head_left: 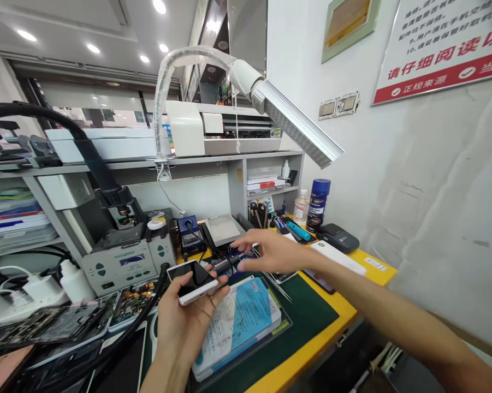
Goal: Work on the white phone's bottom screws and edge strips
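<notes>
My left hand point(190, 322) is closed around a white smartphone point(193, 279), its dark screen facing up and tilted. My right hand point(270, 251) stretches over the middle of the bench with thumb and fingers apart, and nothing shows between them. Close to its fingertips lies a dark, pen-shaped tool point(225, 265). Below the right hand, metal tweezers point(280, 288) rest on the green mat point(311, 305). A blue and white box point(241, 322) lies just right of my left hand.
A grey rework station point(133, 265) stands at the left, with a black hose curving across the front. Trays of phone parts point(133, 300) sit beside it. A blue spray can point(318, 204) and a black case point(339, 237) stand back right. A lamp point(298, 123) hangs overhead.
</notes>
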Action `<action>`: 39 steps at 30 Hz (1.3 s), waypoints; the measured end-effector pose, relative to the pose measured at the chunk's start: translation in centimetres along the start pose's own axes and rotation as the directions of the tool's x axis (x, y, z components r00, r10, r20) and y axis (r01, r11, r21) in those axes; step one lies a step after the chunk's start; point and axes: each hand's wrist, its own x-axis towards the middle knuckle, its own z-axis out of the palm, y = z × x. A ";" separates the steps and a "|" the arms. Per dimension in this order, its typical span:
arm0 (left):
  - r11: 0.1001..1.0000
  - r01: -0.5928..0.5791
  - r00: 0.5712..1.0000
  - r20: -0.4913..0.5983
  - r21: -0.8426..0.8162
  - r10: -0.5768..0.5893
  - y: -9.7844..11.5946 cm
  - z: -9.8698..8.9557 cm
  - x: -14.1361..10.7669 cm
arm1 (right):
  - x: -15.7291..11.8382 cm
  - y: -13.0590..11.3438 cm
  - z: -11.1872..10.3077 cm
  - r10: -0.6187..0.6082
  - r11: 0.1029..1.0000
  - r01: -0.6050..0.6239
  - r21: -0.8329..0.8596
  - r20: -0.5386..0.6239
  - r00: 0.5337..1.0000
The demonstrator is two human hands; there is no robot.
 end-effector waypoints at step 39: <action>0.960 0.280 0.939 0.213 -0.023 -0.269 0.0 2.8 -5.4 | -1.1 -4.9 6.1 -0.531 0.848 0.494 -0.195 -0.322 0.784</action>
